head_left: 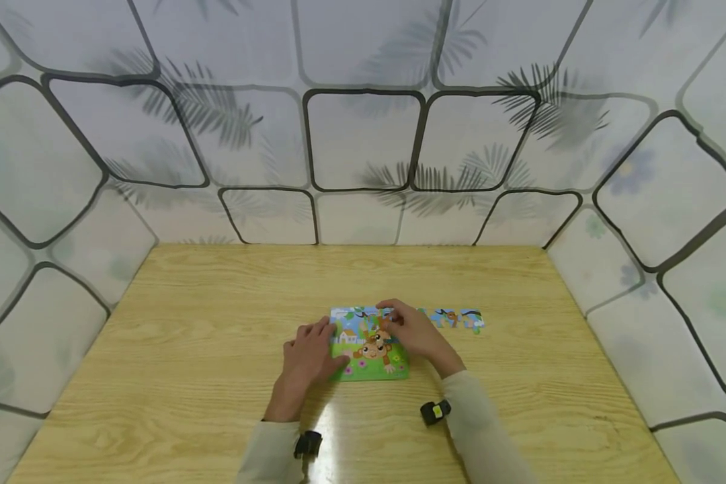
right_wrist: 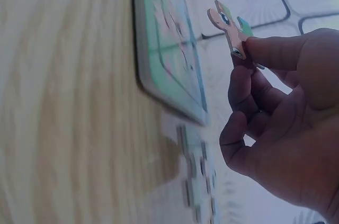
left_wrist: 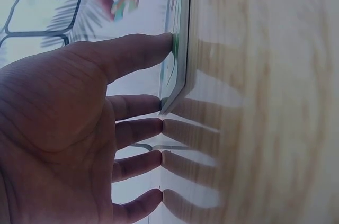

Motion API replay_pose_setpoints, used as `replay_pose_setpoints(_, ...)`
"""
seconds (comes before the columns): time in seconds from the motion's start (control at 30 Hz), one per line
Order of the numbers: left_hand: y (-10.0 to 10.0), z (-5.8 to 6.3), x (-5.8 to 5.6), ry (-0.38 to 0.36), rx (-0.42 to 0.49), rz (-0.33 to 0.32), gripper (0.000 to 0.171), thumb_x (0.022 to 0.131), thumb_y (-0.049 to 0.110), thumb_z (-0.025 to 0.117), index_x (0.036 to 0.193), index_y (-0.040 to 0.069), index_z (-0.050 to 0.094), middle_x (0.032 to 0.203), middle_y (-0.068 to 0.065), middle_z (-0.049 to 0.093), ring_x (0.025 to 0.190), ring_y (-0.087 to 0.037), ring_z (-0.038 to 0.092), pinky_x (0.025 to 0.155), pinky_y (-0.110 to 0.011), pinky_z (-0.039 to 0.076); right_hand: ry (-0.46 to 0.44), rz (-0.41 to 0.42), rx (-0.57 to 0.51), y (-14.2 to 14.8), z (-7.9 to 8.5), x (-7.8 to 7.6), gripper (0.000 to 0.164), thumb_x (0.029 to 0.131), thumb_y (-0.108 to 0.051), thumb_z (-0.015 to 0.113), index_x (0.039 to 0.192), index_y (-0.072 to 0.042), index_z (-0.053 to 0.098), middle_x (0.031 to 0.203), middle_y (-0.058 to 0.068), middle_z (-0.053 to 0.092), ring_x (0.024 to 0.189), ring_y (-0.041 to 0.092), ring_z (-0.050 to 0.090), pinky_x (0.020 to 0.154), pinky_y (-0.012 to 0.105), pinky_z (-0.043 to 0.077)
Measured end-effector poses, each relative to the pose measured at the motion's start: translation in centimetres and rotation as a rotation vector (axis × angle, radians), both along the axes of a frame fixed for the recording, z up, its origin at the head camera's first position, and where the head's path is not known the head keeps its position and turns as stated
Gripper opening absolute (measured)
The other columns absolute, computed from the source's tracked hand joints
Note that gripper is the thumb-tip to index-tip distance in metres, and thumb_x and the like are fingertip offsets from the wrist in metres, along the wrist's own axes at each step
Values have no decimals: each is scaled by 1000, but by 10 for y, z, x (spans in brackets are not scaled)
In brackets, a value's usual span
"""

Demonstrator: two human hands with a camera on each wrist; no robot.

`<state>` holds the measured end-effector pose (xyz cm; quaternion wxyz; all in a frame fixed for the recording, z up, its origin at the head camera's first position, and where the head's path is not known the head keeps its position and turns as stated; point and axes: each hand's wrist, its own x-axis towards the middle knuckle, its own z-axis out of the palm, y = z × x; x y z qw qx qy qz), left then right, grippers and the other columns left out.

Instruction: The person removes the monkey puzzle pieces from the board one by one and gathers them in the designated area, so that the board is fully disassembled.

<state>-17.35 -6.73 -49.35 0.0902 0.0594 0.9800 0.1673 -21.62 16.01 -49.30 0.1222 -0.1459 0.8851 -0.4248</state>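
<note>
A jigsaw puzzle board [head_left: 363, 374] with a cartoon monkey, a house and flowers lies flat on the table. My left hand [head_left: 308, 356] steadies its left side: in the left wrist view the thumb [left_wrist: 140, 52] presses on the board's edge, and the other fingers are spread, tips down at the board's corner and the tabletop. Over the board's upper right, my right hand [head_left: 417, 333] pinches a puzzle piece [right_wrist: 231, 30] between thumb and fingertips. That piece shows brown, an eye and some green, and is held tilted above the board in the right wrist view.
To the right of the board, several loose puzzle pieces [head_left: 456, 318] lie in a row. The wooden table [head_left: 218, 302] is bounded by patterned walls [head_left: 363, 148] at the back and on both sides. Each wrist wears a small black device [head_left: 435, 412].
</note>
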Motion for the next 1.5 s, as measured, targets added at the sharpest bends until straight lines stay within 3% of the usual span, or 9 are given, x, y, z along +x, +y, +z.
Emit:
replay_pose_setpoints(0.13, 0, 0, 0, 0, 2, -2, 71, 84, 48, 69, 141, 13, 48, 153, -6, 39, 133, -36, 40, 93, -64, 41, 16, -47, 10, 18, 0, 1, 37, 99, -29, 56, 134, -18, 54, 92, 2, 64, 70, 14, 54, 60, 30, 45)
replay_pose_setpoints(0.67, -2, 3, 4, -8, 20, 0, 72, 84, 48, 69, 142, 12, 48, 154, -7, 39, 134, -37, 39, 92, -65, 40, 40, -163, 140, 77, -8, 15, 38, 99, -25, 56, 136, -16, 54, 98, 2, 66, 80, 12, 59, 69, 31, 47)
replay_pose_setpoints(1.03, -2, 2, 3, -10, 39, 3, 70, 85, 47, 69, 142, 12, 47, 155, -7, 38, 135, -37, 38, 93, -65, 39, 22, -209, 221, 100, -11, 20, 42, 98, -31, 56, 135, -13, 52, 96, 5, 61, 78, 16, 53, 70, 32, 44)
replay_pose_setpoints(1.27, -1, 4, 4, -16, 61, -3, 69, 87, 44, 68, 143, 12, 46, 156, -8, 35, 136, -38, 37, 94, -67, 38, 3, -222, 238, 107, -9, 23, 41, 98, -29, 56, 135, -11, 53, 106, 9, 64, 96, 23, 63, 71, 35, 50)
replay_pose_setpoints(1.5, 1, 3, 4, -28, 80, -9, 68, 88, 42, 65, 145, 11, 43, 157, -8, 33, 138, -39, 34, 95, -68, 36, 22, -217, 260, 110, -12, 23, 39, 95, -22, 59, 131, -7, 57, 100, 6, 64, 89, 19, 61, 67, 30, 46)
